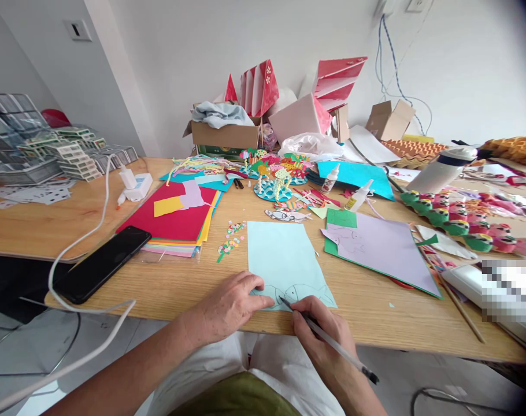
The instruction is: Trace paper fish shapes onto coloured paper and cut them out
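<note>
R hand has fingers closed round pen, tip at fish outlines on blue paper, near middle of surface; L hand, fingers apart, gripping nothing, rests on paper's near-left corner. Step's prob. sketching; next stroke calls for paper kept flat.

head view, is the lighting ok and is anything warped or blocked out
In the head view, light on the pale blue sheet looks soft and even; in the head view, the white bottle looks stretched and slanted, likely wide-lens distortion; also in the head view, the top right corner darkens and a pixelated block hides part of the white object below.
</note>
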`<state>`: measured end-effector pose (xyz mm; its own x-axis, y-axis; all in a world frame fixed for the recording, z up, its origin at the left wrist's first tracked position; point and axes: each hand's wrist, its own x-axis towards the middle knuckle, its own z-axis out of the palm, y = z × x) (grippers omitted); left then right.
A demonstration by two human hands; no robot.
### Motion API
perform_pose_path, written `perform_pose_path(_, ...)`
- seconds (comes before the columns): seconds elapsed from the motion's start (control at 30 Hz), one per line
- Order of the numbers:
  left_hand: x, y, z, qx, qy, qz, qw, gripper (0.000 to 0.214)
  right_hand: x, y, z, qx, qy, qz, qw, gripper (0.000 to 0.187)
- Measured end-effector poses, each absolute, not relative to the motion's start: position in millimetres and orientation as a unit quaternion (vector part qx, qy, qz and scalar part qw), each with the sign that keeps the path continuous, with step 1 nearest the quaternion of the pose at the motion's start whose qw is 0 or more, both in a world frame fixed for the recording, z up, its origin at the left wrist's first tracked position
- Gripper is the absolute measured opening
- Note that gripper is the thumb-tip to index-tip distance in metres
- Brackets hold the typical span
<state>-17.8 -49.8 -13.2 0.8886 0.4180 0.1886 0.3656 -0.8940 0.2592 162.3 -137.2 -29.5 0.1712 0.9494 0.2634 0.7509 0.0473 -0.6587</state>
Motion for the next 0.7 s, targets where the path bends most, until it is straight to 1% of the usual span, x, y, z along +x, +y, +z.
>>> perform_pose_path(0.17,-18.0,-49.4,-15.6,0.965,0.204,0.124,0.106,0.031,162.8,-137.2,-28.5,-0.668,-0.626,0.148,0.374,0.012)
perform_pose_path(0.3,-18.0,-49.5,-19.2,0.964,0.202,0.129,0.116,0.03,166.4,-143.6,-27.0,-0.665,-0.574,0.179,0.443,0.015)
perform_pose_path(0.37,-18.2,-49.4,-19.2,0.961,0.199,0.141,0.129,0.031,170.3,-149.3,-27.0,-0.665,-0.543,0.172,0.483,0.015)
perform_pose_path(0.43,-19.5,-49.0,-17.2,0.954,0.196,0.168,0.152,0.032,175.8,-156.1,-27.9,-0.673,-0.522,0.146,0.503,0.013)
perform_pose_path(0.57,-26.8,-47.9,-9.7,0.919,0.208,0.244,0.23,0.034,188.6,-169.1,-31.7,-0.707,-0.501,0.085,0.493,0.017)
perform_pose_path(0.63,-32.6,-48.8,-6.2,0.88,0.241,0.29,0.289,0.033,194.6,-173.8,-34.3,-0.724,-0.508,0.063,0.462,0.021)
perform_pose_path(0.7,-39.2,-52.4,-3.7,0.813,0.29,0.339,0.373,0.029,200.1,-177.1,-37.1,-0.736,-0.524,0.055,0.425,0.025)
